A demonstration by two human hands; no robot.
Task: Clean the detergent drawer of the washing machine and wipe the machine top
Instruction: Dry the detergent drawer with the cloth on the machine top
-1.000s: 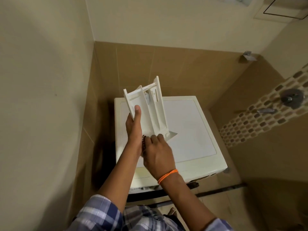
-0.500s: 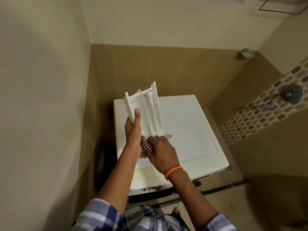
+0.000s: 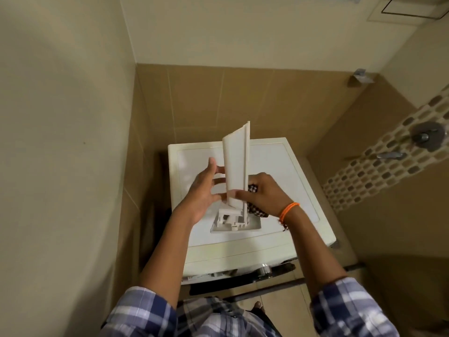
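Both hands meet at the middle of the head view, around the white detergent drawer (image 3: 237,166), which stands on end over the washing machine (image 3: 245,190) with its front panel down at 6 o'clock and its long body rising toward 12. On the drawer's 9 o'clock side, the left hand (image 3: 204,193) is spread wide, palm turned toward the plastic; its fingertips (image 3: 220,170) reach the drawer's left edge, though whether they grip or only brace it cannot be told. On the 3 o'clock side, the right hand (image 3: 263,193) has its thumb laid across the drawer's near face while the other fingers curl over a dark checked cloth (image 3: 254,209), bunched between palm and drawer. An orange wristband (image 3: 288,210) circles the right wrist. Below the drawer, the machine's pale top runs out toward 3 o'clock. Plaid sleeves (image 3: 347,310) fill the 6 o'clock edge. Two metal wall fittings (image 3: 426,137) sit on the mosaic tile strip at 3 o'clock.
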